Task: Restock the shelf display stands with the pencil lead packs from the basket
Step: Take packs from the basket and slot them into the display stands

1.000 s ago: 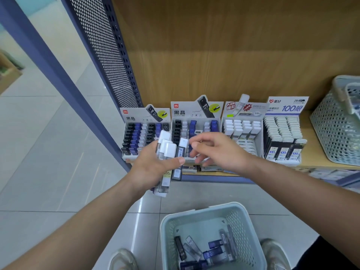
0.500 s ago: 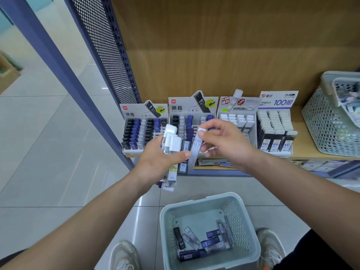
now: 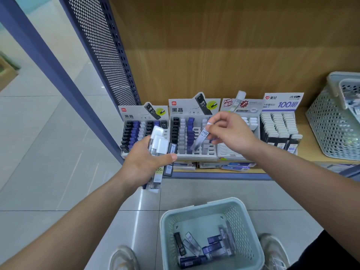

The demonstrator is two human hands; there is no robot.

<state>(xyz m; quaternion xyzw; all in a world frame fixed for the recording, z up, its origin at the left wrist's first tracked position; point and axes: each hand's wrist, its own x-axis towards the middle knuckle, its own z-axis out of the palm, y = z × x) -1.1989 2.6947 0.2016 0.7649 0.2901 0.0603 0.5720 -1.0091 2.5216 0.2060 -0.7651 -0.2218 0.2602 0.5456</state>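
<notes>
Left hand [image 3: 144,162] is clutching a fistful of white-capped lead packs [image 3: 158,142] as a ready supply, I'd guess, while right hand [image 3: 229,133] pinches one clear pack [image 3: 201,138] marked "HB 0.7", tilted over the second display stand [image 3: 192,152], headed "黑晶", so labels match. Loose packs [image 3: 211,250] lie in the pale green basket [image 3: 200,204] on the floor below; far-right stand [image 3: 280,106] reads "100根".

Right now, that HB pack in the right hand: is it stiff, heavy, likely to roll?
Probably stiff: the pack hangs straight though the right hand pinches only its top end. Likely light, since a pinch alone carries it. It looks flat-sided, so it should not roll, but its glossy plastic may slip.
</notes>
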